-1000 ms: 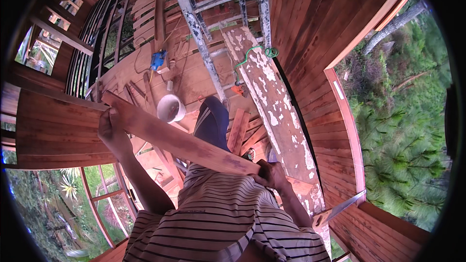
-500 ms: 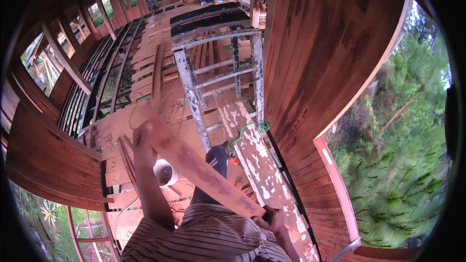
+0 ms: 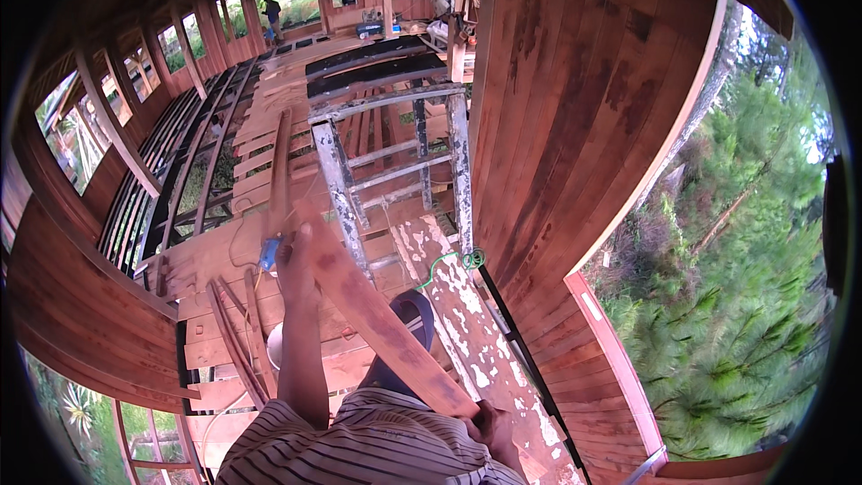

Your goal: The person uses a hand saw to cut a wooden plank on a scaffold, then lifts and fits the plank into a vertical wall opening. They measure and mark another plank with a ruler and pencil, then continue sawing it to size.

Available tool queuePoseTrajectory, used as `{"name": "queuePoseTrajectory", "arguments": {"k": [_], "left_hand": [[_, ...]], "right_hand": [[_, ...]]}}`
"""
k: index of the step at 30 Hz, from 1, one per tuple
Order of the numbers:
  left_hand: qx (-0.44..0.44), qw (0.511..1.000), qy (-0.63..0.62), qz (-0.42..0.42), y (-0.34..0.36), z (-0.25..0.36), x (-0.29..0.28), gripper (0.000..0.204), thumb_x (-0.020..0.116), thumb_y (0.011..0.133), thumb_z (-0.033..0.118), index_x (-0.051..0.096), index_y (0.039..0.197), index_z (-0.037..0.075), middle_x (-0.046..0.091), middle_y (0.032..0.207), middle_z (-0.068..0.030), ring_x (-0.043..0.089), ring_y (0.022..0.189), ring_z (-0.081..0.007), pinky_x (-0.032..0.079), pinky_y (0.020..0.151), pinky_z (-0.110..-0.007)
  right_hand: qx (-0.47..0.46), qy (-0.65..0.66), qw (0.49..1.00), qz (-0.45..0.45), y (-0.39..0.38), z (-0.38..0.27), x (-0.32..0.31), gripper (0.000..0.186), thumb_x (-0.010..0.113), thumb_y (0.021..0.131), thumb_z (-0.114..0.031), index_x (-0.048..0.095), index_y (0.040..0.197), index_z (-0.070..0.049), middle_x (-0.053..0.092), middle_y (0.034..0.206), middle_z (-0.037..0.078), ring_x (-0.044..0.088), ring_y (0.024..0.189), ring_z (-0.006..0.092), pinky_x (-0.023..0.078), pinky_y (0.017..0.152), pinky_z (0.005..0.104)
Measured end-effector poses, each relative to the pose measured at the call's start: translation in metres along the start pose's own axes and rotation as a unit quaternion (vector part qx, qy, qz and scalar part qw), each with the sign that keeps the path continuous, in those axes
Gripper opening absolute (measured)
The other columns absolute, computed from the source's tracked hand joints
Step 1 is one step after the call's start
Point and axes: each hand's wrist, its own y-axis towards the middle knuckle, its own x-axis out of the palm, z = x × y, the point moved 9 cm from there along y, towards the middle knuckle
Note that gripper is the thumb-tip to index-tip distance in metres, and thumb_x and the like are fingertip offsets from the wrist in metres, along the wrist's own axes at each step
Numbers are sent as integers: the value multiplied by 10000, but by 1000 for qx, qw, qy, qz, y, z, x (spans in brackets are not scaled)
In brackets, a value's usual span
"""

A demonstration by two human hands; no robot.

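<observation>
A reddish-brown wooden plank [image 3: 386, 323] slants across the front of my body, from far left to near right. My left hand [image 3: 294, 260] is closed around its far end, with the arm stretched forward. Near my waist, my right hand [image 3: 489, 428] grips the plank's near end. Just left of my left hand, a small blue object [image 3: 269, 254] shows on the boards; its kind is unclear. Partly hidden behind my left forearm is a white bucket [image 3: 275, 346].
A paint-spattered trestle [image 3: 458, 162] stands ahead, beside a paint-flaked board [image 3: 462, 296] with green string [image 3: 473, 259]. Thin wood strips [image 3: 235, 341] lie left. A plank wall [image 3: 575, 108] rises right. Open floor joists [image 3: 193, 171] span far left; a person [image 3: 271, 13] stands at the back.
My view has shifted, and the plank has swung slightly steeper with both hands still on it. The blue object has come into view; my left forearm now covers more of the bucket.
</observation>
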Motion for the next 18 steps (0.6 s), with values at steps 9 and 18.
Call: {"name": "queuePoseTrajectory", "arguments": {"k": [9, 18], "left_hand": [[88, 993, -78, 30, -31, -15, -13, 162, 742, 977, 144, 680, 1070, 27, 722, 1005, -89, 720, 892, -194, 635, 775, -345], [79, 993, -84, -10, -61, 12, -7, 92, 720, 979, 94, 691, 1019, 17, 729, 1035, -93, 720, 920, -197, 624, 851, -374]], "right_hand": [[19, -34, 999, 5, -44, 19, -5, 492, 761, 826, -496, 642, 978, -44, 712, 740, 154, 707, 733, 413, 551, 675, 499], [10, -41, 999, -10, -59, 13, -19, 409, 777, 812, -429, 655, 938, -60, 723, 788, 145, 711, 764, 390, 554, 707, 496]]}}
